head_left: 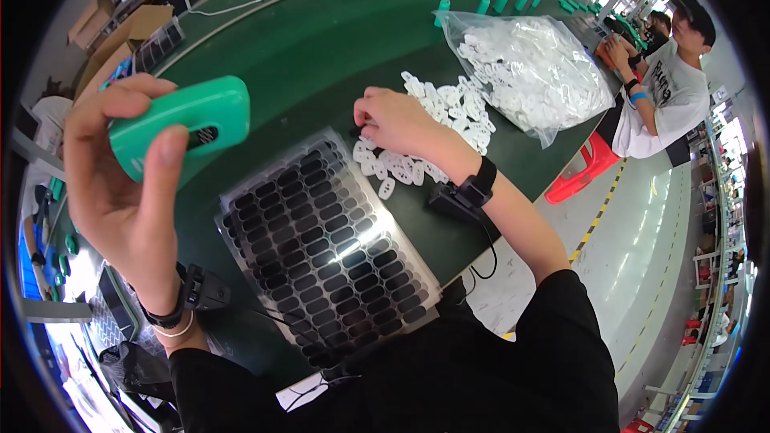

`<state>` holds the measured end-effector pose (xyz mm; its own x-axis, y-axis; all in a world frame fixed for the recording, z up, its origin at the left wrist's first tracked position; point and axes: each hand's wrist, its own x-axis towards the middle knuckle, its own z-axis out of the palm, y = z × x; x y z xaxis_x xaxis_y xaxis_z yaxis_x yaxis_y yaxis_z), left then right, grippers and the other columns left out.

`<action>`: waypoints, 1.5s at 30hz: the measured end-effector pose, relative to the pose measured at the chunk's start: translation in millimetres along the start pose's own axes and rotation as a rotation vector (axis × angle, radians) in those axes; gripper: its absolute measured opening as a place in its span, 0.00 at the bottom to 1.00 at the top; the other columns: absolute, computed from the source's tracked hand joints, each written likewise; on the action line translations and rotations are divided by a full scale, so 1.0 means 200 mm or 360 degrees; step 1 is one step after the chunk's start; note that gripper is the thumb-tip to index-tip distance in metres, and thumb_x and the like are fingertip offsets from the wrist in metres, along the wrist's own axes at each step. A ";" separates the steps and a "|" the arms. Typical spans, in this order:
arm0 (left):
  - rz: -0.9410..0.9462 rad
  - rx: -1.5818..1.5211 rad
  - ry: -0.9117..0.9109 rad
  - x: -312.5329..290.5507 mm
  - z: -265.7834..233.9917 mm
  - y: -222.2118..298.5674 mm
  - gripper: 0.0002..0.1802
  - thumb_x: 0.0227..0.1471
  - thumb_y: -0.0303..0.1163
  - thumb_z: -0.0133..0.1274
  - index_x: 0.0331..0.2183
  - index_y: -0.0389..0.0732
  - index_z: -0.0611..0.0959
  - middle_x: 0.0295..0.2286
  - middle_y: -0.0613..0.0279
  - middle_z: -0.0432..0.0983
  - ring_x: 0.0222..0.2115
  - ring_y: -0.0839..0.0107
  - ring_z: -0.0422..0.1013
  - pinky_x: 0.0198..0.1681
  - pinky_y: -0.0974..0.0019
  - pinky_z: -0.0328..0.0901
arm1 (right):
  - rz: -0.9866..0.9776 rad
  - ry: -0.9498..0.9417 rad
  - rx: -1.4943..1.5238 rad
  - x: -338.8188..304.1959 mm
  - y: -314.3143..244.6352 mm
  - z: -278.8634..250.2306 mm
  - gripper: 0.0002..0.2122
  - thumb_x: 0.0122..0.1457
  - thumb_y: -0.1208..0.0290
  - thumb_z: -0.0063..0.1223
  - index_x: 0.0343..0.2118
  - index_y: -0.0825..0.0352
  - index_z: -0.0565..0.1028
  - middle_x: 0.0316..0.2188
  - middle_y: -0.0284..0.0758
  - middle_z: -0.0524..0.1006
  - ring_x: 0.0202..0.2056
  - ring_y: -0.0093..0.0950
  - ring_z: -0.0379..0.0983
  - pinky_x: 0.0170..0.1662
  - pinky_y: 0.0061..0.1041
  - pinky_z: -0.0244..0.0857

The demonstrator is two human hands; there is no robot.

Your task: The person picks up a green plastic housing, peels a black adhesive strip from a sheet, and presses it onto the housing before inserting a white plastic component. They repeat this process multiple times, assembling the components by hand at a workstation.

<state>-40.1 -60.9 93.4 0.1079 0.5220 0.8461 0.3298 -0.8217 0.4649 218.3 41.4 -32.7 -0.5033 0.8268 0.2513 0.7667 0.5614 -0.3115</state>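
Note:
Raised at the left, my left hand (pixel 120 184) is closed round a smooth green handheld case (pixel 220 104) with a dark oval window, my thumb lying beside the window. My right hand (pixel 405 124) reaches over the near left edge of a pile of small white oval pieces (pixel 461 104). Its fingers are curled together, and what they may pinch is hidden. Below, between my hands, lies a clear sheet (pixel 341 244) covered in rows of dark rounded-oblong stickers.
A clear plastic bag (pixel 533 72) full of white pieces lies beyond the pile on the green table (pixel 321 40). Several green cylinders (pixel 501 2) stand behind it. A red stool (pixel 585 168) and a seated person (pixel 670 88) are at the right. Cardboard boxes (pixel 124 40) stand far left.

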 end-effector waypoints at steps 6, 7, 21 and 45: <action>-0.0231 -0.0139 -0.0190 -0.01 0.10 -0.04 0.15 0.47 0.20 0.56 0.37 0.36 0.70 0.34 0.57 0.70 0.35 0.74 0.68 0.40 0.73 0.62 | 0.0223 -0.0180 0.0246 0.00 0.00 -0.04 0.05 0.46 0.77 0.55 0.27 0.67 0.71 0.28 0.36 0.72 0.30 0.31 0.71 0.33 0.29 0.64; -0.0275 -0.0196 -0.0261 -0.01 0.13 -0.08 0.14 0.47 0.20 0.55 0.37 0.36 0.70 0.34 0.59 0.70 0.35 0.74 0.67 0.40 0.72 0.61 | 0.0259 -0.0075 0.0492 -0.01 0.00 -0.05 0.05 0.48 0.78 0.54 0.29 0.67 0.72 0.27 0.35 0.72 0.29 0.28 0.70 0.33 0.27 0.64; -0.1442 -0.0646 -0.0920 -0.26 0.50 -0.48 0.13 0.57 0.38 0.48 0.37 0.39 0.79 0.29 0.69 0.76 0.25 0.82 0.70 0.22 0.78 0.63 | 0.0598 0.0205 0.1795 -0.18 0.03 -0.09 0.07 0.54 0.73 0.55 0.35 0.67 0.74 0.28 0.28 0.75 0.30 0.15 0.70 0.31 0.16 0.64; -0.1372 -0.0793 -0.0838 -0.33 0.57 -0.47 0.14 0.55 0.35 0.51 0.36 0.35 0.82 0.26 0.65 0.78 0.26 0.82 0.71 0.31 0.77 0.64 | 0.0411 0.0339 0.2123 -0.19 -0.07 -0.05 0.06 0.53 0.76 0.57 0.33 0.70 0.74 0.27 0.33 0.77 0.30 0.21 0.74 0.30 0.18 0.66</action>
<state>29.0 7.4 -35.3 0.4463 0.8943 0.0313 0.0871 -0.0782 0.9931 230.7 1.1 -27.8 -0.2431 0.9585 0.1490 -0.1933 0.1027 -0.9758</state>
